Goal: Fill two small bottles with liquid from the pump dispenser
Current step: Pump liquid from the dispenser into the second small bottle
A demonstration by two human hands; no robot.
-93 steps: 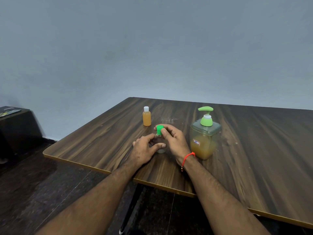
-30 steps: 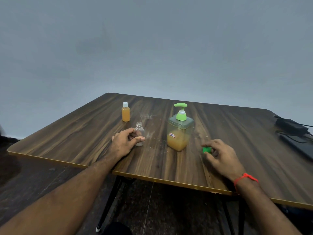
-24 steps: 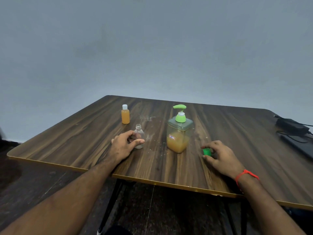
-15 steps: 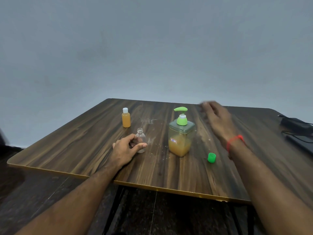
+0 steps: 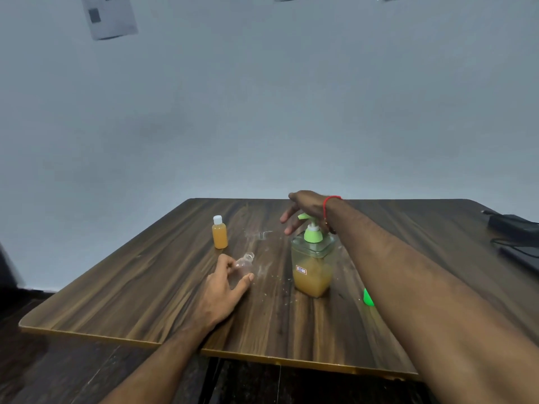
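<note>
My left hand [image 5: 223, 290] grips a small clear uncapped bottle [image 5: 245, 262], tilted with its mouth toward the pump dispenser [image 5: 312, 265]. The dispenser is square and clear, with amber liquid in its lower half and a green pump head [image 5: 312, 231]. My right hand [image 5: 303, 208] hovers just above and behind the pump head, fingers spread and relaxed, holding nothing. A second small bottle [image 5: 219, 236], full of orange liquid and with a white cap, stands upright at the back left. The green cap [image 5: 368, 297] lies on the table, partly hidden by my right forearm.
The dark wooden table [image 5: 145, 287] has its front edge near me, with floor below. A black power adapter and cable [image 5: 513, 228] lie at the far right. Small specks and a wet smear mark the tabletop between the bottles and the dispenser.
My right hand left the green cap on the table and rose over the pump head. My left hand tilted the clear bottle toward the dispenser.
</note>
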